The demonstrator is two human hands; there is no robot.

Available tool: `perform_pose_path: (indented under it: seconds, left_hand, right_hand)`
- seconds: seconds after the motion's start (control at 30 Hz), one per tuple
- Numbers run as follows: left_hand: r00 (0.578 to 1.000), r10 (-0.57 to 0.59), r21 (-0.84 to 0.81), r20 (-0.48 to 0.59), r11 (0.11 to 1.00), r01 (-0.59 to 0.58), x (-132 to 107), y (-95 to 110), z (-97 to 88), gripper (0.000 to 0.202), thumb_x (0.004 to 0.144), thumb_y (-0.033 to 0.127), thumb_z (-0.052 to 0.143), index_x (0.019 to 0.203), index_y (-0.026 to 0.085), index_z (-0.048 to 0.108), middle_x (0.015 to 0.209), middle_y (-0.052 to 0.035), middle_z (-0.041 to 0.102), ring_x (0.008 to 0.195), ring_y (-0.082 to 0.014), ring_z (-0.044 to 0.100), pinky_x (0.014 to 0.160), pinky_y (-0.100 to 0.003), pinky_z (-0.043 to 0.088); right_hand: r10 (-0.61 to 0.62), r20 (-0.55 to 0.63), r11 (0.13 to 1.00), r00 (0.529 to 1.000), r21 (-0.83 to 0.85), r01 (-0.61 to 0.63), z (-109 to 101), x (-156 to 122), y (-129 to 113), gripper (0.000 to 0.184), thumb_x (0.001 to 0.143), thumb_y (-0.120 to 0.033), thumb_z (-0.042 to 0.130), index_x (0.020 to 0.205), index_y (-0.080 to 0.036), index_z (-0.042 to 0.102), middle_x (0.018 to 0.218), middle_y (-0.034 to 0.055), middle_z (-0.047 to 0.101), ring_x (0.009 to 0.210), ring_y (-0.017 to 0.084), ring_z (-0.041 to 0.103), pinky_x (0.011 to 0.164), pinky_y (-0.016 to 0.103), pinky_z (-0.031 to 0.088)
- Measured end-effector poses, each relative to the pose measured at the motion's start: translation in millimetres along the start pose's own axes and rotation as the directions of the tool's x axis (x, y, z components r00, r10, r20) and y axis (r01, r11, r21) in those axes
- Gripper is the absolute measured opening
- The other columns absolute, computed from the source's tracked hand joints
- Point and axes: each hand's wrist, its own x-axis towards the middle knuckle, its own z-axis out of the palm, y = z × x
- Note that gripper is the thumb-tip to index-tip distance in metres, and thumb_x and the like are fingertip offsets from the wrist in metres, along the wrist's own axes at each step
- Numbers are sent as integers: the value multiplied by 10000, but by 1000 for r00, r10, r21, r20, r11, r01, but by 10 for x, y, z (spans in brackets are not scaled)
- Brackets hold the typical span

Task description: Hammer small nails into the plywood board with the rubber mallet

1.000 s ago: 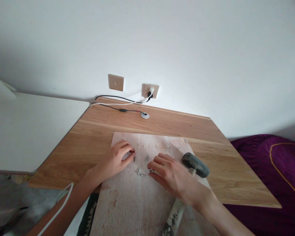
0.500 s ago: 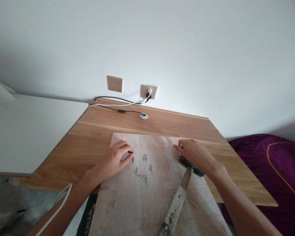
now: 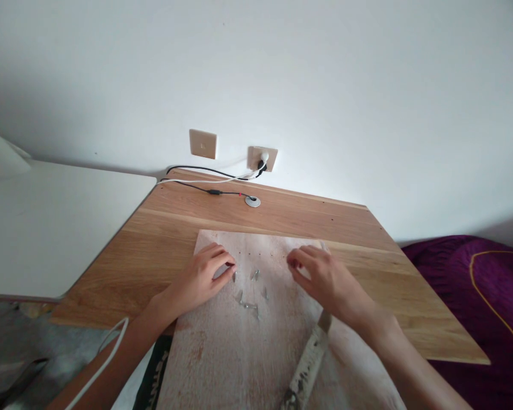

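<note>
A pale, worn wooden board (image 3: 248, 353) lies on the wooden desk (image 3: 282, 216). My left hand (image 3: 203, 277) rests on the board's left part, thumb and forefinger pinched on a small nail (image 3: 234, 277) standing on the board. Several loose nails (image 3: 250, 299) lie just right of it. My right hand (image 3: 325, 279) hovers over the board's right part with fingers loosely curled and pinched, holding something I cannot make out. It hides the head of a hammer whose paint-stained handle (image 3: 305, 367) runs toward me.
On the wall are a switch plate (image 3: 203, 143) and a socket (image 3: 262, 158) with plugs; black and white cables (image 3: 205, 181) lie along the desk's far edge by a metal grommet (image 3: 252, 201). A white surface (image 3: 47, 228) adjoins the left side, purple bedding (image 3: 483, 296) the right.
My right hand left the loose nails, moved right over the hammer head, then came back leftward above the board. The left hand stayed pinched on the nail.
</note>
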Motion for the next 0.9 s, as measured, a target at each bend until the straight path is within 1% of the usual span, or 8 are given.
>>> perform_pose_path:
  seconds: [0.13,0.27,0.4,0.47,0.53,0.63,0.8,0.9]
  left_hand:
    - [1000,-3,3,-18,1000,3,18,12,6,91,1023,170,607,948,192,655,946,-43,668,930,-195,643,827,-328,517]
    - [990,21,14,-140,1000,-19,6,48,-40,101,1021,138,570,1028,196,653,1005,-53,664,956,-188,668,852,-329,549]
    - [984,18,93,-178,996,-1,-209,173,-124,159,1030,154,548,1138,213,650,1127,-74,651,1069,-196,682,940,-341,571]
    - [986,6,154,-167,988,20,-413,256,-164,173,1027,182,557,1150,237,666,1176,-75,660,1095,-207,688,964,-348,580]
    - [987,3,219,-158,975,32,-645,323,-206,179,1025,217,565,1144,262,692,1228,-73,674,1138,-227,689,1008,-367,582]
    - [988,-4,310,-156,949,53,-950,389,-282,175,1032,296,569,1138,264,705,1351,-78,668,1149,-240,706,982,-353,614]
    - [992,47,410,-116,912,5,-1144,681,-359,212,1042,327,553,1168,277,715,1427,-65,667,1258,-259,682,995,-360,640]
    - [988,142,387,64,909,-156,-1084,967,-296,223,998,374,638,1194,311,723,1441,-33,677,1313,-268,652,1057,-374,627]
  right_hand:
    - [-248,-83,969,965,-41,246,171,-114,-469,176,955,-49,666,876,-207,663,864,32,709,796,208,646,735,329,483]
    - [-254,-123,966,959,10,257,147,-245,-601,98,963,-115,709,989,-209,697,898,38,724,809,223,665,729,350,515]
    - [-78,-298,973,951,186,138,15,-574,-381,168,1073,-226,557,1145,-227,709,982,68,749,879,219,709,778,349,572]
    - [125,-431,972,893,232,-25,46,-828,-192,192,1075,-281,532,1040,-242,717,956,82,748,865,238,725,764,356,594]
    - [330,-523,943,786,213,-254,170,-1111,20,212,1057,-374,546,981,-258,707,923,86,738,844,264,728,752,384,609]
    - [470,-509,877,721,178,-446,453,-1507,309,348,1029,-553,527,1069,-258,708,978,113,748,829,302,737,726,441,631]
    - [384,-442,921,811,117,-373,775,-1801,438,374,1035,-469,561,1352,-279,620,1238,131,732,1094,322,750,819,441,647]
    - [264,-501,955,824,17,-296,772,-1695,299,519,1030,-379,579,1535,-282,510,1453,176,627,1252,357,684,960,521,607]
